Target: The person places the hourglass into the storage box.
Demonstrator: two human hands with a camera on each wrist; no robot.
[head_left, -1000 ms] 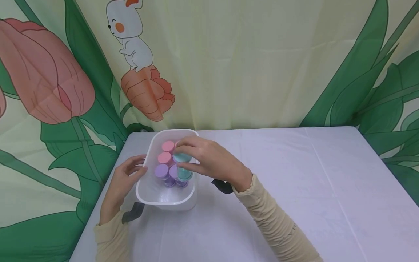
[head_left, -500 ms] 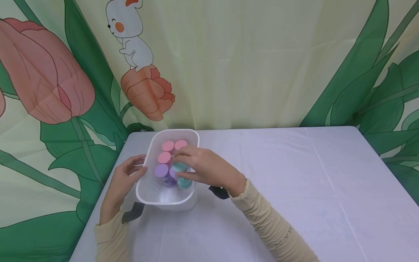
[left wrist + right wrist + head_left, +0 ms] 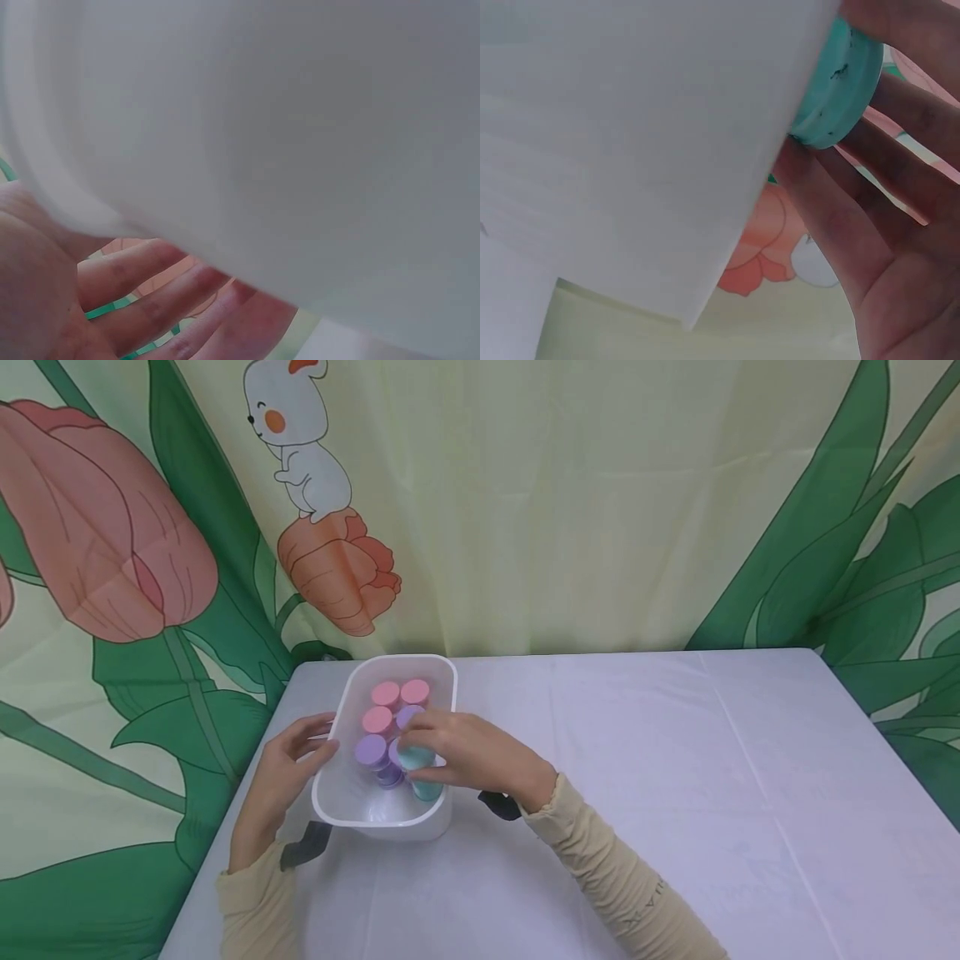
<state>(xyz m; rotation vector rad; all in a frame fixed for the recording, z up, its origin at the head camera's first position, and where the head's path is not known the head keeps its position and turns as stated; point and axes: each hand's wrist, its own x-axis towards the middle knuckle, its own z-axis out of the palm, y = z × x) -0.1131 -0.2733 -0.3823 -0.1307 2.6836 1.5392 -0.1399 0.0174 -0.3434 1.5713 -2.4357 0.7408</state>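
A white plastic bin (image 3: 375,814) stands on the table and holds several small capped jars. Inside it I see pink-capped jars (image 3: 386,694) at the back and purple-capped jars (image 3: 371,750) nearer the front. My right hand (image 3: 480,752) reaches over the bin's right rim and pinches a teal-capped jar (image 3: 415,757) by its lid. The teal lid (image 3: 840,86) shows between thumb and fingers in the right wrist view, partly behind the bin's wall. My left hand (image 3: 281,777) rests against the bin's left outer side, its fingers (image 3: 150,311) fairly straight.
The white-covered table (image 3: 660,793) extends to the right of the bin. Behind it hangs a curtain (image 3: 570,510) printed with tulips, leaves and a rabbit. Dark wrist mounts (image 3: 498,804) sit beside both sleeves.
My right hand has moved down and slightly toward me with the teal-capped jar, uncovering a pink cap and a purple cap behind. The left hand and bin have stayed put.
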